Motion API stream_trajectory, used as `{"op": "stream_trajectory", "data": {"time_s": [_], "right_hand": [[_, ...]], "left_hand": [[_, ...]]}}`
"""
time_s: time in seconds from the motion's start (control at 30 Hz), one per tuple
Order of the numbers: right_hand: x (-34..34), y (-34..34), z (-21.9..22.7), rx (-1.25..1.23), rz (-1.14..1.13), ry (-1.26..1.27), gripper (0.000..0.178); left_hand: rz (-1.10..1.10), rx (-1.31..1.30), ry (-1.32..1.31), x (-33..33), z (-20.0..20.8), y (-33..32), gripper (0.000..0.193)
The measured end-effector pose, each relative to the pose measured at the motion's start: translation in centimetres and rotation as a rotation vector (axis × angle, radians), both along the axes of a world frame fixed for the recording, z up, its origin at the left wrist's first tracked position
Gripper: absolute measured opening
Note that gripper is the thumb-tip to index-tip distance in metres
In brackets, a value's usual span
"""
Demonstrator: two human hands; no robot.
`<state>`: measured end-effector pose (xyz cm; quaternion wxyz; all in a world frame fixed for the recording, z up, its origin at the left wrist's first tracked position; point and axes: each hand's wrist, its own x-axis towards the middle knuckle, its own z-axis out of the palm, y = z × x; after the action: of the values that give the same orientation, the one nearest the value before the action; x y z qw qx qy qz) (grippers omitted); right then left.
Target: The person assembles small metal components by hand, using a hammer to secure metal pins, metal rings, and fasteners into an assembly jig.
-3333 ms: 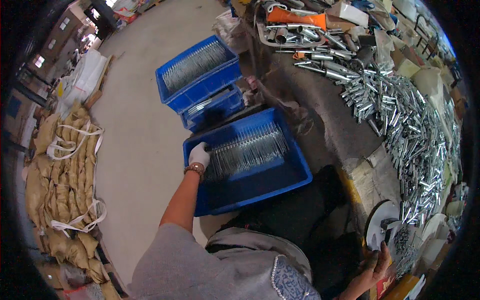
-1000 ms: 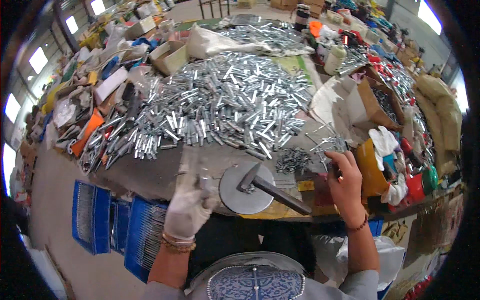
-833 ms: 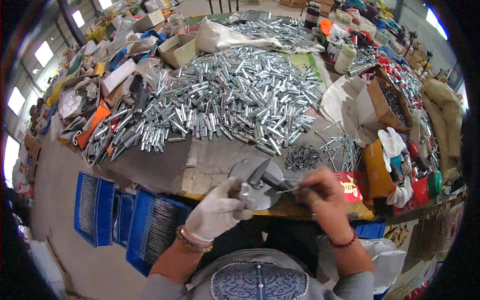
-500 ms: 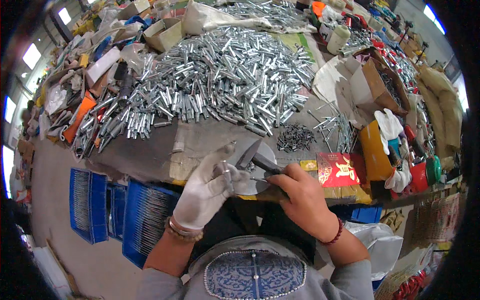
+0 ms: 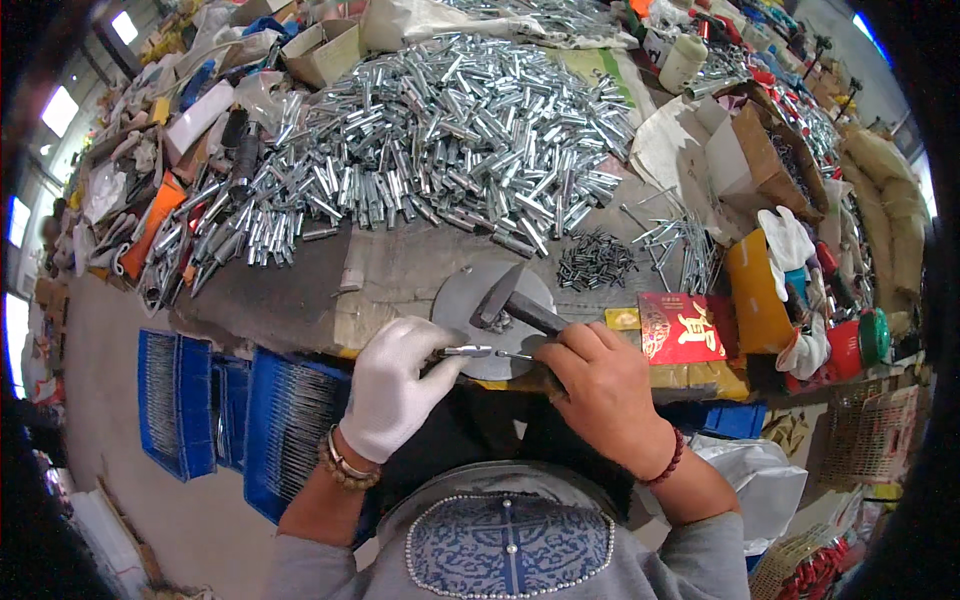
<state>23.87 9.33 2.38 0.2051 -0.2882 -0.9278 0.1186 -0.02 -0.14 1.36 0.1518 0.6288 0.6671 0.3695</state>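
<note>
My left hand (image 5: 392,390), in a white glove, is closed on a short shiny metal tube (image 5: 468,351) pointing right. My bare right hand (image 5: 605,395) grips a hammer (image 5: 538,314) by its handle and also pinches a thin metal rod (image 5: 514,355). The rod's tip points at the tube's end, with a small gap between them. Both hands are over the near part of a round grey metal plate (image 5: 452,302) at the table's front edge. The hammer's head hangs over this plate. Behind it spreads a big heap of silvery metal tubes (image 5: 450,140).
Small dark pins (image 5: 594,262) and thin metal rods (image 5: 684,252) lie right of the plate. A red printed packet (image 5: 683,330) is nearer. An open carton (image 5: 765,160) stands at the right. Blue bins (image 5: 262,435) holding rods sit low at the left.
My left hand has turned over, palm now down, and the tube in it has swung to lie level, facing the rod. The hammer stays in my right hand.
</note>
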Motion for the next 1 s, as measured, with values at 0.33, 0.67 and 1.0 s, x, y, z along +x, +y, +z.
{"op": "stream_trajectory", "data": {"time_s": [0.33, 0.67, 1.0], "right_hand": [[-0.5, 0.7, -0.2, 0.071, 0.104, 0.025, 0.019], [-0.4, 0.8, -0.4, 0.096, 0.113, 0.046, 0.02], [-0.8, 1.3, -0.7, 0.098, 0.159, 0.08, 0.02]], "left_hand": [[-0.087, 0.111, 0.159, -0.2, 0.4, 1.2, 0.022], [-0.124, 0.087, 0.143, -0.7, -0.4, 1.1, 0.019], [-0.089, 0.108, 0.126, -0.2, -1.2, 0.7, 0.016]]}}
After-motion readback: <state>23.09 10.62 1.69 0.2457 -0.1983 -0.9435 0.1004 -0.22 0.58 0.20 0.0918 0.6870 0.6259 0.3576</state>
